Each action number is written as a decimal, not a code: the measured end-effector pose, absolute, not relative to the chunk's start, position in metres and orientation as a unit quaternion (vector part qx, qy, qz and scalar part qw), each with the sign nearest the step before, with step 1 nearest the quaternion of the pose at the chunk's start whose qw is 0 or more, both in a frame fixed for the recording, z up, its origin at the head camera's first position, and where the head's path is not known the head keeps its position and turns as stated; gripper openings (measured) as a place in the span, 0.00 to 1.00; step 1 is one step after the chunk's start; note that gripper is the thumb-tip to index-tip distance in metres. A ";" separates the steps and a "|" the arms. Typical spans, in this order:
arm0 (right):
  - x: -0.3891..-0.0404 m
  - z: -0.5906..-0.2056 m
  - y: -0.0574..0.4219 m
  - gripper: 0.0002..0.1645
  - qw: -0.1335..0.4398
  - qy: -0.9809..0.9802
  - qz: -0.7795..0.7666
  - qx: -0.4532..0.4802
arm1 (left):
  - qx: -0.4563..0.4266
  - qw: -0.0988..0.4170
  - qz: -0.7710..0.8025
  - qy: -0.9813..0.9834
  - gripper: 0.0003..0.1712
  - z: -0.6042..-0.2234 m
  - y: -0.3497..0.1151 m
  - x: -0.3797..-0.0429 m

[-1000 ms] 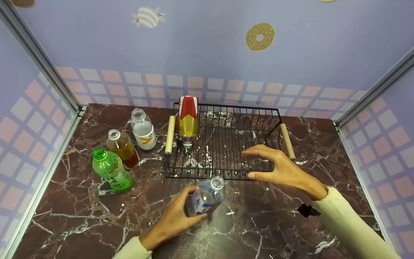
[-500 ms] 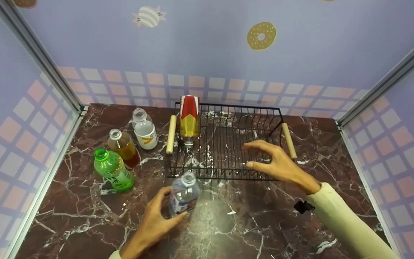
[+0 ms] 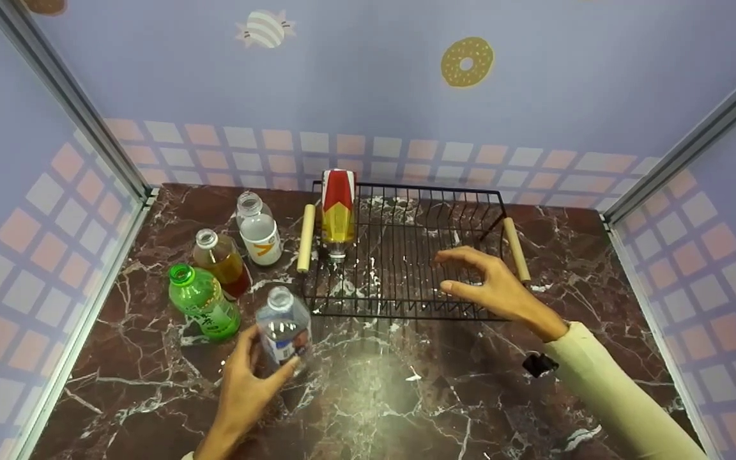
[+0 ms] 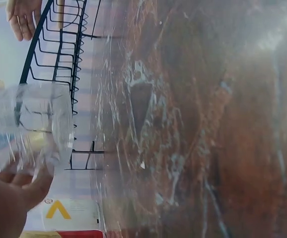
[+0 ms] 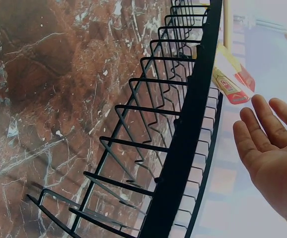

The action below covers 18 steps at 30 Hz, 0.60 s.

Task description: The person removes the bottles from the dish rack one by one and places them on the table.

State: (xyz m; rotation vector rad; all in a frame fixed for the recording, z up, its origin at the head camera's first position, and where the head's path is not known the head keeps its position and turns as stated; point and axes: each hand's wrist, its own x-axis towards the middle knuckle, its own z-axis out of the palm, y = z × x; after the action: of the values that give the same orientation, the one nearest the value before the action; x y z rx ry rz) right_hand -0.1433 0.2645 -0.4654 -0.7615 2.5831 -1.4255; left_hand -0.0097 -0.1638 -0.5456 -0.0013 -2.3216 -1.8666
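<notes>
My left hand [image 3: 245, 380] grips a clear plastic bottle [image 3: 283, 329], uncapped, with a blue, white and red label. In the left wrist view, the bottle's clear base [image 4: 39, 124] is off the marble tabletop. It is just right of a green bottle [image 3: 205, 303], near the front left corner of a black wire rack [image 3: 406, 317]. Over the right part of the rack hovers my right hand [image 3: 486, 281], empty, its fingers loosely bent and thumb apart. Inside the rack's left end, a red and yellow bottle [image 3: 338, 217] leans with its neck down.
Behind the green bottle stand a bottle of amber liquid [image 3: 222, 265] and a clear bottle with a white label [image 3: 259, 233]. Wooden handles, one left [image 3: 306, 238] and one right [image 3: 515, 249], flank the rack. Patterned panels [image 3: 374, 83] enclose the marble tabletop [image 3: 368, 396] at the back and sides.
My left hand has carried the clear bottle leftward, from in front of the rack's middle to beside the green bottle. My right hand has stayed almost in place.
</notes>
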 end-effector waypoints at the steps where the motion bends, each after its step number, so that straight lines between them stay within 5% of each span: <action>1: -0.144 -0.465 0.264 0.32 0.049 0.847 -0.468 -0.249 | 0.007 0.091 -0.624 -0.776 0.46 -0.546 -0.164 -0.011; 18: -0.143 -0.469 0.266 0.34 0.049 0.858 -0.450 -0.242 | 0.073 0.189 -0.614 -0.763 0.46 -0.555 -0.163 -0.045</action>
State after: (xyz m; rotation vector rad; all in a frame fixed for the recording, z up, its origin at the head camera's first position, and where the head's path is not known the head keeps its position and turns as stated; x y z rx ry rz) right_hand -0.1428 0.2657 -0.4694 -0.7382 2.6145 -1.3713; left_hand -0.0452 -0.1630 -0.5554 0.2061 -2.1446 -1.7261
